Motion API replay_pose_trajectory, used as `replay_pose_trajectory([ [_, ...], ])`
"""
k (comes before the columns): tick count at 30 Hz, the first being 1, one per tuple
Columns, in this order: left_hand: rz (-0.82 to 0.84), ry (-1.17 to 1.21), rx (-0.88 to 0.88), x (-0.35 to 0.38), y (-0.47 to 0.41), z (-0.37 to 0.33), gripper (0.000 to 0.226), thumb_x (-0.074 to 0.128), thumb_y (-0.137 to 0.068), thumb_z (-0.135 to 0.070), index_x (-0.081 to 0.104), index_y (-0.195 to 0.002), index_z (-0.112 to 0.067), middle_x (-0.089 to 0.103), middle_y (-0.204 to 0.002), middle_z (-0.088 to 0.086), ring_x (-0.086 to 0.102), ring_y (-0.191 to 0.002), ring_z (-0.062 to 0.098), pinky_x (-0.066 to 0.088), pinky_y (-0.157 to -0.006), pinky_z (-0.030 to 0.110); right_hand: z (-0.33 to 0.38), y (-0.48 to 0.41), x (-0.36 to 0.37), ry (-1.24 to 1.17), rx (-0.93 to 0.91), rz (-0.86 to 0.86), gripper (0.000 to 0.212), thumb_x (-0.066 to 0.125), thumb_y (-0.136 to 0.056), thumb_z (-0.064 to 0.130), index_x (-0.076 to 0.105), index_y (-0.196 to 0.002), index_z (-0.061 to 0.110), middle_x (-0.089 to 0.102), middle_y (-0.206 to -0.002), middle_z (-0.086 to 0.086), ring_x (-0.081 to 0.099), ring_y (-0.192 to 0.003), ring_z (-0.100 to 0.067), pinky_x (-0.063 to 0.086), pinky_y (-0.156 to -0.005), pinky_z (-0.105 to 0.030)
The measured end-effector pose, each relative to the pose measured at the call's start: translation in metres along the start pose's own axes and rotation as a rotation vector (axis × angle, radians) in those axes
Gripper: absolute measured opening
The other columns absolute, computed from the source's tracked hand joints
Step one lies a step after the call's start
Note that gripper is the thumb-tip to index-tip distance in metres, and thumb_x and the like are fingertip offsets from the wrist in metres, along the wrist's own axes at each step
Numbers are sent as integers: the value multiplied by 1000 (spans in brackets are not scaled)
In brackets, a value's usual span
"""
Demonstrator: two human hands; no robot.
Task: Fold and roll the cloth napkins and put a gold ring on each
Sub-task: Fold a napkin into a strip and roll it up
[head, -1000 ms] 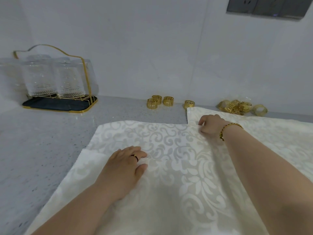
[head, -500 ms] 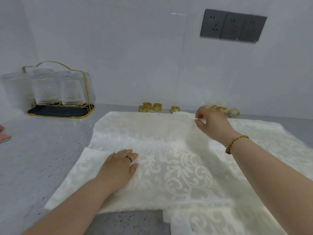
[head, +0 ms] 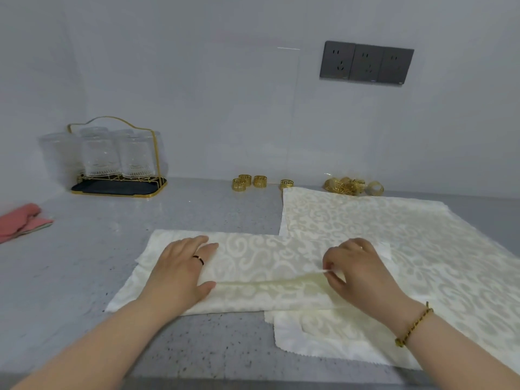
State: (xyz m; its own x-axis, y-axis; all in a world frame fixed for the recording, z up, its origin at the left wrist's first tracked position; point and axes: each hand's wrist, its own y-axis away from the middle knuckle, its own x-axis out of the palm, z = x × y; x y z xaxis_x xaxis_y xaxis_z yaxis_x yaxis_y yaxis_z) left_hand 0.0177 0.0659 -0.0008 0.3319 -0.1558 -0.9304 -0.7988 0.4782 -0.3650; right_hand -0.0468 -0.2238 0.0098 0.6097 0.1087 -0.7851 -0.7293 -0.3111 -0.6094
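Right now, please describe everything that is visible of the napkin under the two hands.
The napkin is cream cloth with a woven paler scroll pattern, folded into a wide band lying flat on the grey speckled counter. Its right end overlaps a second, spread napkin. The left hand presses flat on its left part; the right hand pinches a lifted fold edge.

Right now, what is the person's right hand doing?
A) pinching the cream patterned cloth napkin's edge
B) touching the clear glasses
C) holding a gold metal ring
A: the right hand pinches a raised fold of the cream patterned cloth napkin.
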Motion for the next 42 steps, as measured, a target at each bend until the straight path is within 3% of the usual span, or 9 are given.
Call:
replay_pose_trajectory([
  [3, 131, 104, -14, 8, 0, -1, 66, 44, -91, -44, 10, -146, -26, 11, -154, -7, 16, -140, 9, 5, -112, 21, 3, 12, 2, -5, -15, -9, 13, 62, -54, 13, 53, -60, 20, 52, -51, 9, 38, -67, -13, 29, -71, -18],
  [16, 186, 58, 69, 1, -2, 16, 44, 40, -93, -27, 37, -137, -31, 41, -139, -18, 41, -125, 3, 36, -90, 14, -22, 39, 1, 197, 102, 113, 18, 54, -64, 17, 57, -48, 24, 53, -47, 9, 48, -40, -9, 35, -50, -13],
  [21, -41, 22, 96, -5, 9, 25, 23, 56, -86, -28, 67, -106, -32, 63, -112, -18, 61, -101, 2, 47, -77, 21, -30, 45, -2, 161, 167, 58, 27, 76, -52, -2, 59, -53, 19, 57, -52, 7, 53, -43, -11, 14, -52, -1],
  [23, -60, 114, 176, -9, 16, 30, 18, 56, -72, -33, 73, -72, -31, 70, -79, -19, 66, -70, 0, 48, -51, 14, -29, 48, -2, 103, 195, 47, 33, 81, -47, -5, 60, -59, 17, 59, -58, 9, 56, -47, -13, 22, -52, -2],
  [26, -32, 159, 199, -11, 30, 31, 34, 37, -65, -39, 70, -60, -35, 66, -67, -24, 58, -71, -4, 31, -41, 0, -20, 45, -3, 55, 118, 54, 29, 76, -50, 0, 67, -73, 15, 67, -71, 5, 66, -59, -18, 46, -59, -17],
  [28, 21, 169, 211, -13, 34, 26, 39, 31, -66, -45, 69, -64, -38, 64, -71, -28, 61, -66, -9, 19, -47, -4, -12, 41, -1, 23, 72, 89, 28, 68, -52, 7, 71, -79, 15, 70, -78, 5, 69, -67, -16, 49, -66, -21],
  [35, 135, 367, -8, -19, 18, 16, 84, 5, -46, -94, 55, -96, -48, 48, -106, -34, 49, -102, -8, 33, -78, 0, -1, 34, 7, -159, 118, 183, 23, 50, -70, 23, 73, -70, 22, 71, -78, 13, 67, -67, -3, 51, -57, -13],
  [38, 114, 346, -51, -12, -12, 9, 56, 25, -90, -60, 49, -129, -27, 44, -137, -15, 41, -124, 5, 27, -96, 10, -3, 37, 10, -168, 152, 209, 18, 61, -60, 14, 72, -71, 22, 71, -80, 14, 68, -66, -4, 52, -52, -15],
  [42, 323, 231, -67, 9, -44, -8, 55, 26, -98, -41, 12, -146, -20, 9, -155, -3, 8, -142, 13, 4, -113, 25, -3, 38, 8, -201, 167, 245, 23, 49, -68, 22, 71, -71, 22, 71, -82, 14, 63, -73, -1, 48, -57, -10],
])
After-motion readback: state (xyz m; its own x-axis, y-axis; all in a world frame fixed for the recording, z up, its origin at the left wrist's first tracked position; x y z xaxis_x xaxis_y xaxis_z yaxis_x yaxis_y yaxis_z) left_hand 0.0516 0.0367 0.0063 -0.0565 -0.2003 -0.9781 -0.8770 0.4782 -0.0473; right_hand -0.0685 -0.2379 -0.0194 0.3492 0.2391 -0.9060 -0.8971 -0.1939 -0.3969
